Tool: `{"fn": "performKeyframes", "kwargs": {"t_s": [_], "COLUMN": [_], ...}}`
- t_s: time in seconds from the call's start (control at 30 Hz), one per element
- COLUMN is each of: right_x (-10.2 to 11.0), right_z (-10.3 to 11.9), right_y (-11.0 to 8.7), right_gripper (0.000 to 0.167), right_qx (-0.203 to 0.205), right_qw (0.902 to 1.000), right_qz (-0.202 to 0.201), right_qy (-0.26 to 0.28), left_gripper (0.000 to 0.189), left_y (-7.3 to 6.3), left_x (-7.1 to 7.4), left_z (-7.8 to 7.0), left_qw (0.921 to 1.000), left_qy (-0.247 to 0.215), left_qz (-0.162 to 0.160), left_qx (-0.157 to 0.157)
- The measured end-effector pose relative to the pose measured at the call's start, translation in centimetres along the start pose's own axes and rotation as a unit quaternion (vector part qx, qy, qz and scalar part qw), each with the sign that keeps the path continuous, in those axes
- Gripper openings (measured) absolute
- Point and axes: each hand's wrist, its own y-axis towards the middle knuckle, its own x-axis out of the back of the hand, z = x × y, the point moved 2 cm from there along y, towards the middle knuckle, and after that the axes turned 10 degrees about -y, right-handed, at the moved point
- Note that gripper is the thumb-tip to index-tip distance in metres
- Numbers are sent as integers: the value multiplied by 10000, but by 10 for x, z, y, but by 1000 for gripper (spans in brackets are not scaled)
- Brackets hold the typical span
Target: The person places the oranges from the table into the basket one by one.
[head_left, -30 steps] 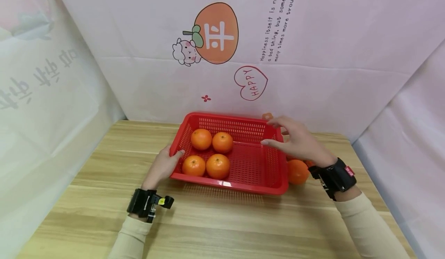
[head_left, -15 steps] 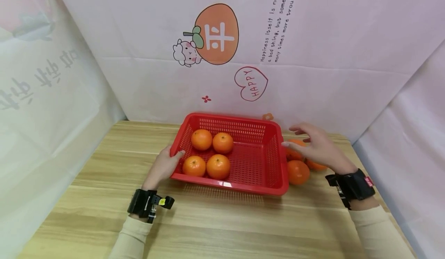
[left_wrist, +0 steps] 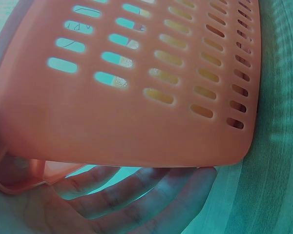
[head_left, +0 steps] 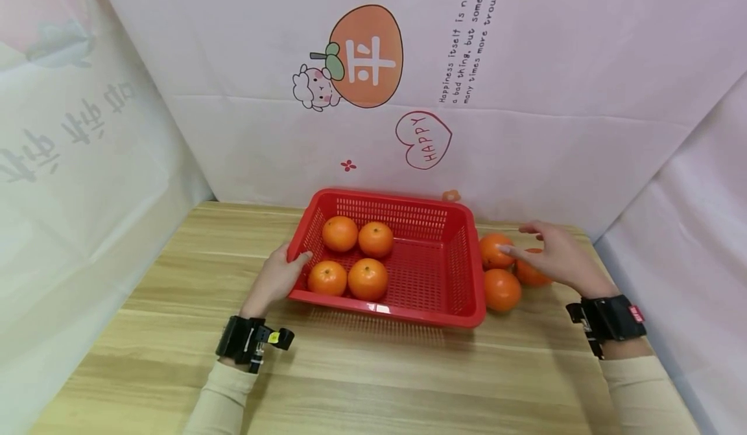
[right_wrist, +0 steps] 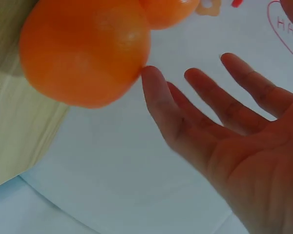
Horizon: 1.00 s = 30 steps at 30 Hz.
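A red perforated basket point(head_left: 408, 313) holds several oranges point(head_left: 368, 280) in its left half. My left hand point(head_left: 275, 278) grips the basket's left rim, thumb over the inside; in the left wrist view its fingers point(left_wrist: 136, 207) reach along the outer wall point(left_wrist: 107, 131). Three more oranges sit clustered against the basket's right side: a back one point(head_left: 495, 249), a front one point(head_left: 501, 290) and a right one point(head_left: 532, 273). Over this cluster hovers my right hand point(head_left: 563, 260), fingers spread and holding nothing. In the right wrist view, its thumb appears right beside an orange point(right_wrist: 85, 53); contact is unclear.
The wooden table point(head_left: 350, 376) runs back to a printed white cloth point(head_left: 525, 163) hung behind the basket. Cloth walls also rise at the left point(head_left: 117, 182) and right point(head_left: 688, 214). A black camera strap point(head_left: 613, 318) circles each wrist.
My right hand has moved right, from over the basket's right end to over the loose oranges, uncovering them. The left hand and the basket have stayed in place.
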Motion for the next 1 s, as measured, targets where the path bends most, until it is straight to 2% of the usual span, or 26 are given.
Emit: {"fn": "performKeyframes", "kwargs": {"t_s": [0.07,0.3,0.6,0.83,1.0], "right_x": [-2,-7,-19,-45,-54], "right_z": [-4,-16,-40,-63,-73], "right_y": [1,-1,-8,-13,-14], "right_gripper": [80,80,86,86,89], "right_qx": [1,-63,-270,-495,-683], "right_qw": [10000,9999,9976,9968,9961], "right_qz": [-75,63,275,521,485], "right_qy": [-51,-79,-575,-352,-261], "left_gripper": [47,47,49,49,48], "left_y": [0,0,1,1,1], "left_x": [0,-1,-1,-1,0], "left_z": [-1,-3,0,1,1], "left_qw": [10000,10000,10000,10000,10000], "left_qy": [-12,-4,13,11,-7], "left_qz": [12,27,46,31,23], "left_qx": [1,28,14,-1,-23]}}
